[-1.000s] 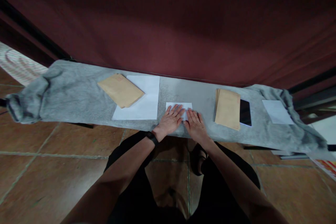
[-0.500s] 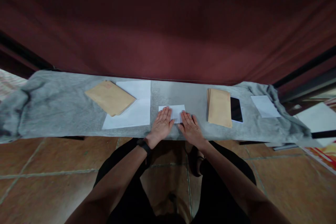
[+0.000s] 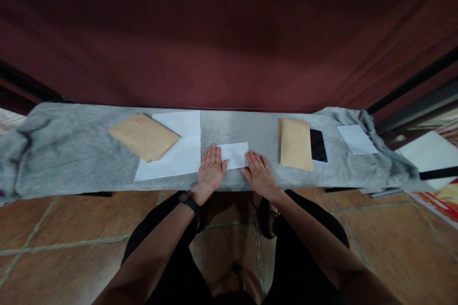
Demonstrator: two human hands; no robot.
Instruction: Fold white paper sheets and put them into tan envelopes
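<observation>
A small white folded-looking paper (image 3: 235, 155) lies flat on the grey cloth, between my two hands. My left hand (image 3: 212, 167) rests flat over the paper's left end, fingers stretched out and pointing away from me. Over the right edge, my right hand (image 3: 260, 172) lies flat with its fingers extended. Neither hand is wrapped round anything. Left of my left hand are large white sheets (image 3: 186, 152), partly covered by a stack of brown envelopes (image 3: 145, 137).
A second stack of brown envelopes (image 3: 296, 145) sits to the right, beside a dark-screened phone or tablet (image 3: 318, 146). Farther right lies another white paper (image 3: 357, 139). The grey cloth (image 3: 71, 147) covers a narrow bench against a dark red surface (image 3: 229, 57).
My left hand has slid left across the small paper to its left end, uncovering more of it. My right hand stays at the right edge. The view has shifted slightly.
</observation>
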